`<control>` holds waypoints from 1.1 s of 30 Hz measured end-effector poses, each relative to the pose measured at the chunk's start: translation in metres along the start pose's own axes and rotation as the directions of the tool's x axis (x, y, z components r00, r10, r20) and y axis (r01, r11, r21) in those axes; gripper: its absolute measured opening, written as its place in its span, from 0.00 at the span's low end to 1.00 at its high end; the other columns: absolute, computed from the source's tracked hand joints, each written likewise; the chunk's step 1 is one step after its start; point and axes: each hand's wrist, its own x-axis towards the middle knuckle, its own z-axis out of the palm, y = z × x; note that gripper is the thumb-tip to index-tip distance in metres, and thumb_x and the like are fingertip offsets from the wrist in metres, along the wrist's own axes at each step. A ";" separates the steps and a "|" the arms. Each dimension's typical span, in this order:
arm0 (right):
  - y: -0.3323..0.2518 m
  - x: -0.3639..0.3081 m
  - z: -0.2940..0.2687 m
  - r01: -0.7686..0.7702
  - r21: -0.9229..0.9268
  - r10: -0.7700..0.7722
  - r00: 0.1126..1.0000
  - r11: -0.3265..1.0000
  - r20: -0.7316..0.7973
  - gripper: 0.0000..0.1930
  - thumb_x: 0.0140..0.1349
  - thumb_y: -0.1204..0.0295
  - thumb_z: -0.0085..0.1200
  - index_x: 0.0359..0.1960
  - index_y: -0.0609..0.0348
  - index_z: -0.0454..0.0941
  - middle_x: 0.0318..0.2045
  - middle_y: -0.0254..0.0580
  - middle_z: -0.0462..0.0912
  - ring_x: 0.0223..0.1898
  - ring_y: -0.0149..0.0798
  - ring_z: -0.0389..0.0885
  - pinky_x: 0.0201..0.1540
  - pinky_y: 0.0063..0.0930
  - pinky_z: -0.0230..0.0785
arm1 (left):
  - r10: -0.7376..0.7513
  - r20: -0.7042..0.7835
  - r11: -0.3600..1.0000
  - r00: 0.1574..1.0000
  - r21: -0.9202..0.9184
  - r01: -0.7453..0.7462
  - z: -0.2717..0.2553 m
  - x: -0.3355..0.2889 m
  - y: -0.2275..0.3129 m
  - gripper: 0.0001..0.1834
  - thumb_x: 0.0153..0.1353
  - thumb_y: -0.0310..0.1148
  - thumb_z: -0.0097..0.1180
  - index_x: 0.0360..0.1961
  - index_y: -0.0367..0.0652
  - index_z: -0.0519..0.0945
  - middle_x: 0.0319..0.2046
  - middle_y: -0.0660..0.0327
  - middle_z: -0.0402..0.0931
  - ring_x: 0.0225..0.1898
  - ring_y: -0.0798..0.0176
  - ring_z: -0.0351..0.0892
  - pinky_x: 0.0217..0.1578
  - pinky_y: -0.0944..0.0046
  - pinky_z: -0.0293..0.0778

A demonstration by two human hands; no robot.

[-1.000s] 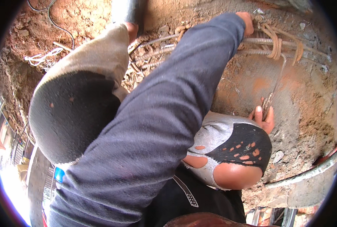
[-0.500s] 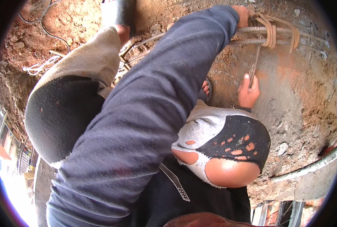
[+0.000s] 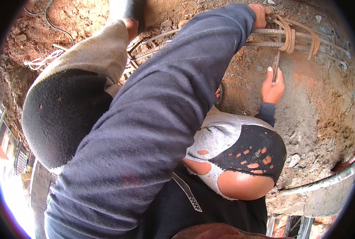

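Note:
My left arm in a dark blue sleeve (image 3: 145, 107) reaches across to the top right. At its end my left hand (image 3: 258, 16) is closed at the near end of some brown loops (image 3: 290, 38), beside the ribbed steel bars (image 3: 265, 32); its fingers are largely hidden, so what it grips is unclear. The loops wrap around the bars. Below them my right hand (image 3: 273, 87) is closed around a thin metal rod (image 3: 277, 61), thumb pointing up. The rod slants upward and meets the bars beside the loops.
My bent knees in torn trousers (image 3: 249, 155) frame the work. A second brown loop (image 3: 315, 44) sits farther along the bars. A pale pipe (image 3: 325, 181) lies at lower right, a black cable (image 3: 58, 28) at upper left. Reddish soil (image 3: 89, 16) and a grey boot (image 3: 125, 8) show at the top.
My right hand has shifted up and to the right with the rod, closer to the bars. The left hand stays by the loops, shifted slightly rightward.

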 end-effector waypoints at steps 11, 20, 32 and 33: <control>-0.004 0.014 0.011 0.010 -0.089 -0.007 0.999 0.996 0.032 0.18 0.66 0.59 0.58 0.48 0.61 0.82 0.29 0.52 0.84 0.31 0.43 0.83 0.39 0.36 0.74 | -0.155 0.146 0.984 0.977 0.112 0.140 0.008 0.017 -0.021 0.26 0.63 0.43 0.54 0.63 0.58 0.76 0.55 0.55 0.79 0.55 0.49 0.80 0.52 0.48 0.78; 0.007 0.027 -0.008 -0.021 -0.122 0.022 1.000 0.992 0.009 0.16 0.65 0.60 0.59 0.45 0.59 0.83 0.24 0.53 0.81 0.24 0.42 0.78 0.34 0.34 0.73 | -0.039 0.223 0.996 0.974 -0.069 0.055 -0.017 -0.005 0.019 0.22 0.56 0.41 0.57 0.47 0.38 0.83 0.42 0.44 0.83 0.48 0.44 0.82 0.49 0.50 0.78; -0.005 0.055 0.009 -0.027 -0.001 0.026 0.989 1.000 0.147 0.16 0.63 0.57 0.59 0.40 0.59 0.82 0.21 0.40 0.80 0.25 0.35 0.78 0.32 0.35 0.71 | -0.130 0.496 0.988 0.859 -0.009 0.155 -0.185 -0.101 0.044 0.26 0.68 0.47 0.38 0.35 0.35 0.81 0.32 0.46 0.81 0.36 0.51 0.83 0.39 0.50 0.77; -0.005 0.062 0.008 -0.080 -0.036 0.087 0.965 0.996 0.248 0.18 0.62 0.54 0.58 0.37 0.59 0.80 0.28 0.53 0.83 0.29 0.50 0.82 0.37 0.41 0.72 | -0.003 0.428 1.000 0.904 -0.001 0.003 -0.178 -0.102 0.022 0.22 0.68 0.41 0.38 0.34 0.34 0.80 0.31 0.46 0.79 0.35 0.53 0.80 0.38 0.52 0.75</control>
